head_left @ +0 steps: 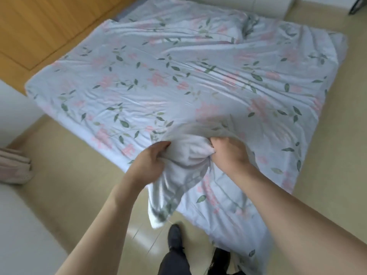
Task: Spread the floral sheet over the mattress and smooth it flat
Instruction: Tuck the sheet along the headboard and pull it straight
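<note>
Floral sheet [158, 80] over low mattress on beige floor [69, 175], wrinkled w/ ridges mid-bed, my left hand [151, 161] & right hand [228, 153] close together, both gripping bunched near edge, wood panel [39, 26] far left, my dark shoe [174, 237] below.

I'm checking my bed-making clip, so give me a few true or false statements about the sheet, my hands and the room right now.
1. Both hands grip the same bunched part of the sheet. True: the left hand and the right hand hold the gathered near corner.
2. The sheet lies smooth all over. False: folds run across its middle and far end.
3. Part of the sheet hangs down toward the floor. True: the gathered corner droops below the hands.
4. The sheet is plain white. False: it has pink flowers and green leaves.
5. The left hand rests flat on the sheet. False: its fingers curl round the cloth.
</note>
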